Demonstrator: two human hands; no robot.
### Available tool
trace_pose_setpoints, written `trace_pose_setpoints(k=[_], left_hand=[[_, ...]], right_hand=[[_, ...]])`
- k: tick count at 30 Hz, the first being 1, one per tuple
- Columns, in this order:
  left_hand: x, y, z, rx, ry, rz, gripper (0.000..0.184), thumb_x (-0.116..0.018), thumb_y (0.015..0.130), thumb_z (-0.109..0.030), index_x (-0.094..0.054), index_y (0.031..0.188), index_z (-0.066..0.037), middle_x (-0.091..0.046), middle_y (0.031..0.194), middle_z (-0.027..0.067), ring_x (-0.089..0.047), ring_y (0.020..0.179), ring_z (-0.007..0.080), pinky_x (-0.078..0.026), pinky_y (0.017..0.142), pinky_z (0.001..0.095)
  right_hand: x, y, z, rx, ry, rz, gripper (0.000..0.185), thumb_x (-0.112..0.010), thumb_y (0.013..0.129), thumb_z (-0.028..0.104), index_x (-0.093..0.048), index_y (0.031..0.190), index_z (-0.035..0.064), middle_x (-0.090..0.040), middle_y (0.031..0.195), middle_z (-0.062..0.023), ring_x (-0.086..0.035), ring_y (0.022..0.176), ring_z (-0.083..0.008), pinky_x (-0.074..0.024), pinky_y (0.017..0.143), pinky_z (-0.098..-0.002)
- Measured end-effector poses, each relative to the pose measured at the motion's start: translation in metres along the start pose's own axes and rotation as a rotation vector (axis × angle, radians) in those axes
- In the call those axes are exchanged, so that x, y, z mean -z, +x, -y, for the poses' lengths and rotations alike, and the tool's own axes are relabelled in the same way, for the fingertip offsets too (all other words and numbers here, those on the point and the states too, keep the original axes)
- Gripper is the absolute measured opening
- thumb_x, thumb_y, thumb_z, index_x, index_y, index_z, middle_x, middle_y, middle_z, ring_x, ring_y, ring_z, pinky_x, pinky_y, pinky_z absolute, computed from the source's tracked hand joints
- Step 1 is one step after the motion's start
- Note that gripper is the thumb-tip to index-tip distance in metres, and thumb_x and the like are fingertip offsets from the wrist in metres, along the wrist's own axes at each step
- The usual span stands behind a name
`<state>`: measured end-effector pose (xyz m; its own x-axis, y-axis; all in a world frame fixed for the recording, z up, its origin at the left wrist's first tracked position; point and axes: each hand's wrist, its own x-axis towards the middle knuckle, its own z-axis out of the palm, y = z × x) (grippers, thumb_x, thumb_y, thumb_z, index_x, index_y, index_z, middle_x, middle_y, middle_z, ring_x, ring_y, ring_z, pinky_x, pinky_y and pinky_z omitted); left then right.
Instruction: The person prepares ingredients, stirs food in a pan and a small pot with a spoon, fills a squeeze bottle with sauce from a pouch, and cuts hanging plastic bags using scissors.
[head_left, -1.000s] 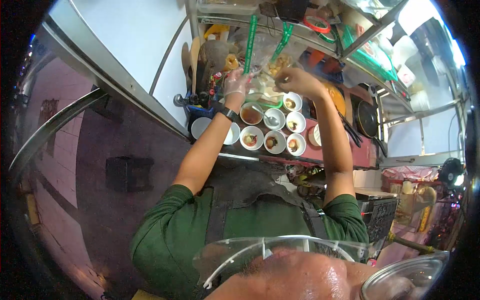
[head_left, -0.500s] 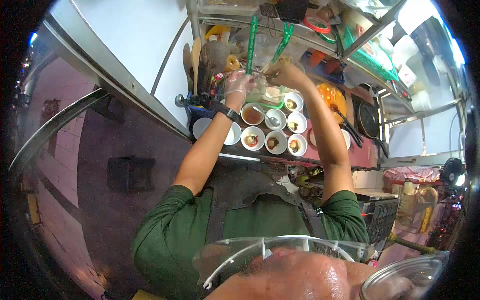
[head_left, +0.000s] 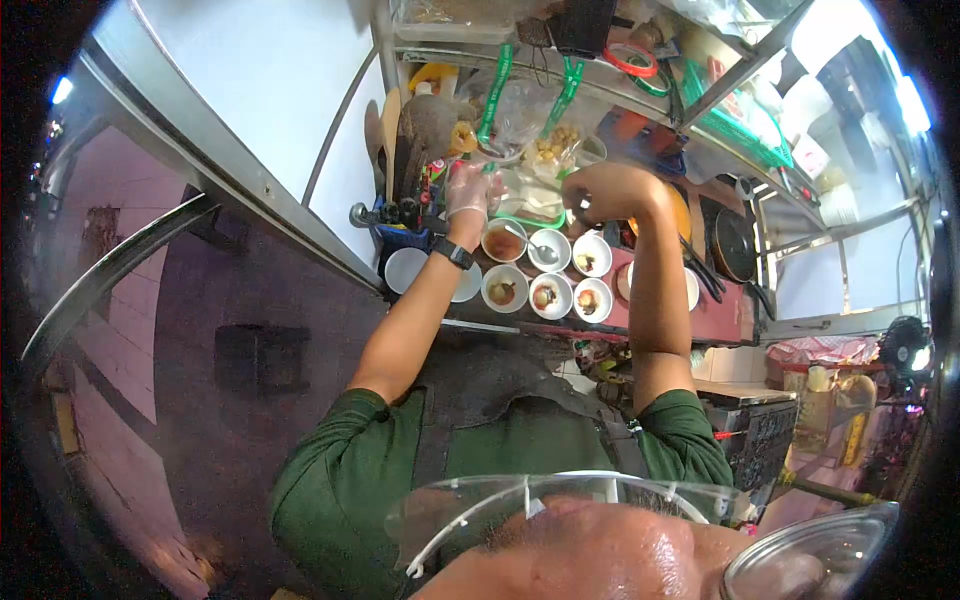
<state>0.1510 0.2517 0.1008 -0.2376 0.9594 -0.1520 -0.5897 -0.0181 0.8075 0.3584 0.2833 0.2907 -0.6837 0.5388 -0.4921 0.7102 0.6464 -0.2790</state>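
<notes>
My left hand [head_left: 470, 190], in a clear plastic glove, has bent fingers around a small green-tinted item that is too small to name. It is beside a green-rimmed tray [head_left: 535, 200] of pale pieces. Curled closed, my right hand [head_left: 618, 192] is above the small white bowls; what its fingers hold is hidden. Below the hands are a bowl of reddish-brown liquid [head_left: 503, 241], a bowl with a spoon [head_left: 549, 250], and several bowls holding small portions of food, such as one bowl [head_left: 551, 297] at the front.
Two green straps, a left strap [head_left: 495, 95] and a right strap [head_left: 563, 98], hang over clear bags behind the tray. A black pan [head_left: 735, 242] is at the right, near an orange round container [head_left: 680, 212]. Wooden utensils [head_left: 391, 130] stand left. A metal-framed shelf [head_left: 740, 75] overhangs the back right.
My left hand has moved down from the left green strap. My right hand has moved right and down, off the bags. The right-hand bowls have shifted slightly.
</notes>
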Motion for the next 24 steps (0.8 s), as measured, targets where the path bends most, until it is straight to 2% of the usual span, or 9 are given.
trace_pose_setpoints(k=[3, 4, 6, 7, 10, 14, 19, 21, 24], left_hand=[[-0.002, -0.007, -0.003, 0.047, 0.011, 0.010, 0.025, -0.060, 0.094, -0.009, -0.055, 0.119, -0.008, -0.068, 0.102, 0.0106, -0.068, 0.082, 0.0167, -0.050, 0.058, 0.0290], [-0.005, -0.009, -0.002, -0.053, 0.033, 0.049, 0.027, -0.062, 0.093, -0.009, -0.055, 0.119, -0.007, -0.067, 0.104, 0.0112, -0.068, 0.084, 0.0185, -0.054, 0.060, 0.0300], [-0.015, -0.017, -0.001, -0.249, 0.076, 0.128, 0.031, -0.066, 0.091, -0.009, -0.056, 0.120, -0.006, -0.065, 0.107, 0.0122, -0.069, 0.088, 0.0221, -0.060, 0.062, 0.0320], [-0.031, -0.032, -0.017, -0.245, -0.237, 0.205, 0.026, -0.064, 0.090, -0.004, -0.057, 0.115, -0.002, -0.063, 0.111, 0.0111, -0.066, 0.092, 0.0185, -0.063, 0.069, 0.0338], [-0.050, -0.050, -0.042, -0.301, -0.034, 0.219, 0.022, -0.061, 0.092, -0.002, -0.057, 0.113, 0.001, -0.063, 0.109, 0.0095, -0.065, 0.088, 0.0167, -0.062, 0.069, 0.0326], [-0.061, -0.052, -0.051, -0.376, -0.086, 0.264, 0.028, -0.054, 0.093, 0.002, -0.053, 0.121, -0.001, -0.061, 0.114, 0.0106, -0.061, 0.101, 0.0179, -0.061, 0.074, 0.0330], [-0.067, -0.048, -0.048, -0.477, -0.090, 0.268, 0.033, -0.050, 0.092, 0.003, -0.050, 0.125, -0.001, -0.059, 0.120, 0.0128, -0.062, 0.102, 0.0186, -0.060, 0.072, 0.0335], [-0.060, -0.039, -0.040, -0.675, 0.155, 0.331, 0.039, -0.053, 0.098, -0.007, -0.043, 0.135, -0.002, -0.059, 0.121, 0.0107, -0.065, 0.099, 0.0205, -0.061, 0.071, 0.0316], [-0.051, -0.019, -0.025, -0.485, 0.288, 0.281, 0.040, -0.060, 0.098, -0.014, -0.045, 0.133, -0.002, -0.061, 0.112, 0.0099, -0.066, 0.097, 0.0207, -0.059, 0.069, 0.0300]], right_hand=[[0.036, -0.036, 0.051, 0.045, 0.127, -0.446, 0.036, -0.083, 0.070, 0.020, -0.064, 0.094, 0.0024, -0.069, 0.081, -0.0153, -0.066, 0.073, -0.0304, -0.0485, 0.066, -0.0407], [0.034, -0.030, 0.054, 0.040, 0.130, -0.449, 0.036, -0.083, 0.070, 0.020, -0.064, 0.094, 0.0024, -0.069, 0.081, -0.0153, -0.066, 0.073, -0.0304, -0.0485, 0.066, -0.0407], [0.030, -0.012, 0.049, 0.106, 0.177, -0.776, 0.038, -0.083, 0.072, 0.021, -0.062, 0.096, 0.0009, -0.068, 0.080, -0.0164, -0.062, 0.067, -0.0332, -0.0486, 0.064, -0.0391], [0.022, 0.004, 0.038, 0.161, 0.067, -0.860, 0.040, -0.083, 0.074, 0.023, -0.061, 0.098, 0.0007, -0.068, 0.081, -0.0175, -0.063, 0.068, -0.0372, -0.0489, 0.064, -0.0416], [0.018, 0.019, 0.044, 0.166, 0.109, -0.839, 0.039, -0.083, 0.074, 0.023, -0.060, 0.097, 0.0004, -0.067, 0.082, -0.0196, -0.065, 0.075, -0.0401, -0.0491, 0.067, -0.0445], [0.020, 0.029, 0.049, 0.040, 0.033, -0.770, 0.038, -0.083, 0.072, 0.023, -0.059, 0.094, 0.0021, -0.067, 0.083, -0.0199, -0.065, 0.082, -0.0432, -0.0495, 0.069, -0.0462], [0.041, 0.030, 0.054, 0.064, -0.065, -0.792, 0.021, -0.070, 0.082, 0.020, -0.060, 0.094, 0.0060, -0.067, 0.086, -0.0211, -0.064, 0.083, -0.0435, -0.0495, 0.069, -0.0501], [0.063, 0.034, 0.053, 0.024, -0.220, -0.900, 0.017, -0.063, 0.083, 0.015, -0.059, 0.098, 0.0084, -0.068, 0.086, -0.0209, -0.064, 0.083, -0.0437, -0.0494, 0.069, -0.0531], [0.107, 0.055, 0.034, 0.059, -0.363, -1.087, 0.019, -0.059, 0.082, 0.009, -0.058, 0.102, 0.0093, -0.068, 0.086, -0.0191, -0.065, 0.084, -0.0439, -0.0501, 0.070, -0.0548]])
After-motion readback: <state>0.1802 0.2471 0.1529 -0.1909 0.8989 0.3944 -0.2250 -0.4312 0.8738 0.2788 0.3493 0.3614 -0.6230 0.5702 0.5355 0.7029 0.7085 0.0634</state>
